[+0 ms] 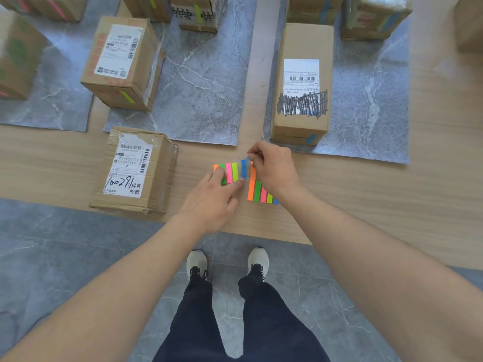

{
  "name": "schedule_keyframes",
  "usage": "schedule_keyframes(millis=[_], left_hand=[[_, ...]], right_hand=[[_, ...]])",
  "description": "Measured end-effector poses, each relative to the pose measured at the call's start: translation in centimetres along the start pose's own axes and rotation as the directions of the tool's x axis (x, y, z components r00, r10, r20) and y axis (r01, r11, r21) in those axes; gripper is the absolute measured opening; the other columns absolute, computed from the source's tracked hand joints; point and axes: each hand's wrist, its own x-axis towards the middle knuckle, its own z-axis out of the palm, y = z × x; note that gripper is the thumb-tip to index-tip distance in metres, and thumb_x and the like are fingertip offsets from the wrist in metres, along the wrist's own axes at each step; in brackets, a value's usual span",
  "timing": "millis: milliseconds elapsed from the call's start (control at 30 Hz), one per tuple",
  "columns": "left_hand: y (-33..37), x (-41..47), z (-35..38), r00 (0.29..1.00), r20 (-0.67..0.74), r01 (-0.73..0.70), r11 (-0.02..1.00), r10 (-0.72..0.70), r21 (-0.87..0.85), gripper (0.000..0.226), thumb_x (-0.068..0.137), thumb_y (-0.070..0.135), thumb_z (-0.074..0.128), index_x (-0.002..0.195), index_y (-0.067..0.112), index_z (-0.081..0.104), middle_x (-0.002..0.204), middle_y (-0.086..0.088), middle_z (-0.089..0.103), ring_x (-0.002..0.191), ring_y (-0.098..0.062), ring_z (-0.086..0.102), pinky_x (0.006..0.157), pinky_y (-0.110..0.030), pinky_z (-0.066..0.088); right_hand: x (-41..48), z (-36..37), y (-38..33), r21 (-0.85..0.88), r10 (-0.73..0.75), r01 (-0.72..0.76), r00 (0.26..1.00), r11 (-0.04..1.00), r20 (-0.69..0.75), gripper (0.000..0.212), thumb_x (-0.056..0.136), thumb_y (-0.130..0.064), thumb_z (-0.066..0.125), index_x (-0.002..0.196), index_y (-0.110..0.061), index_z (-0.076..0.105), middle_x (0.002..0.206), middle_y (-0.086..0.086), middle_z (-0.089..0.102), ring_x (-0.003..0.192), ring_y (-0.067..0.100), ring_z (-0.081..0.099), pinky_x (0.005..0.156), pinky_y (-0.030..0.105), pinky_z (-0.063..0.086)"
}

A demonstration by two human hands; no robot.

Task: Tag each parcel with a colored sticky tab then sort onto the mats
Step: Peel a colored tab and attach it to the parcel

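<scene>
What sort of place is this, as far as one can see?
Probably a parcel sorting station: labelled cardboard parcels stand on grey mats over a wooden table, and the right hand pinches a blue tab at the sticky tab pads.

Far brown cardboard parcels (198, 14) are cut by the top edge. The right hand (274, 171) hides part of the coloured sticky-tab sheet (258, 190) (its blue end).

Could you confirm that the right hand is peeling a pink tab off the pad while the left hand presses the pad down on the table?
Not quite: the colour is wrong. In the head view the right hand is peeling a blue tab, not a pink one, off the pad while the left hand presses the pad down on the table.
</scene>
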Motion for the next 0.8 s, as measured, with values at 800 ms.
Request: schedule_keyframes(millis=[800], left_hand=[[0.0,0.9,-1.2,0.991,-0.107,0.048,0.953,-0.083,-0.300,0.033,0.097,0.026,0.049,0.123,0.017,0.068,0.111,-0.008,0.057,0.098,-0.025,0.058,0.083,-0.031,0.044]], right_hand=[[-0.5,0.1,-0.9,0.210,-0.090,0.139,0.970,0.968,-0.225,0.006,0.083,-0.006,0.078,0.088,-0.009,0.078,0.081,-0.004,0.072,0.069,0.004,0.062,0.072,0.016,0.051]])
